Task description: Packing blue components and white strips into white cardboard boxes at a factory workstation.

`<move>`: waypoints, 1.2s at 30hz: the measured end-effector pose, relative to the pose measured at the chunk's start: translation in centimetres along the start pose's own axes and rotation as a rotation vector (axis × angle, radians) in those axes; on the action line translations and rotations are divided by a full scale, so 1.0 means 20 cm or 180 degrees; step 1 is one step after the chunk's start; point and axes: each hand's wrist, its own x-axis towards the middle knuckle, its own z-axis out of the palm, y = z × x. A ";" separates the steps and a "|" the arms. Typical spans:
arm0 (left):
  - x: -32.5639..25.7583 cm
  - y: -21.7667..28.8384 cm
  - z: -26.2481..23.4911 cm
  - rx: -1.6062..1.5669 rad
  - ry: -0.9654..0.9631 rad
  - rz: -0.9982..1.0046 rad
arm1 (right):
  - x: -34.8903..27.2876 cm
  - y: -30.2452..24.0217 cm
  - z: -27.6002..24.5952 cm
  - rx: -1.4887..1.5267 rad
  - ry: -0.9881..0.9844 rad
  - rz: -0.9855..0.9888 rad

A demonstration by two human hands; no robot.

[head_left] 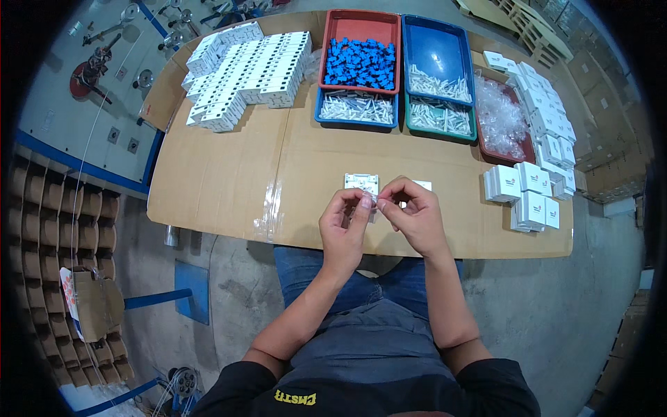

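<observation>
The left hand's [342, 226] thumb and forefinger are pinching what seems to be a small pale piece [371, 197], too small to identify. The right hand's [418, 217] thumb and forefinger are pressing together just beside it; whether they are also gripping part of it, I cannot tell. The piece is sitting between the two hands, over the near part of the tabletop [215, 184]. Judging by this pose, the step in hand is a fine two-handed adjustment, and the next move is calling for a steady left pinch and a light right touch.

Just beyond the fingers, a white plate-like part [361, 181] is lying partly covered by the left hand, and another white part [423, 185] is showing behind the right. Farther out, a red tray [332, 35] is holding blue pieces, white blocks [253, 69] are standing in rows at left, and white boxes [532, 208] are standing at right.
</observation>
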 end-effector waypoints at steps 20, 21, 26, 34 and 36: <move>-0.02 0.02 -0.04 -0.0341 -0.0382 -0.0186 | -0.02 0.01 0.00 0.0438 -0.0135 0.0228; -0.02 0.02 -0.04 -0.0326 -0.0370 -0.0192 | -0.02 0.02 0.00 0.0398 -0.0102 0.0178; -0.01 0.02 -0.03 -0.0120 -0.0289 -0.0030 | -0.02 0.00 0.00 0.0358 -0.0096 0.0282; 0.00 0.01 -0.04 -0.0046 -0.0163 -0.0018 | 0.00 -0.04 0.03 0.0285 -0.0141 0.0321; -0.01 0.01 -0.05 -0.0014 -0.0132 -0.0011 | -0.01 -0.03 0.04 0.0388 -0.0136 0.0275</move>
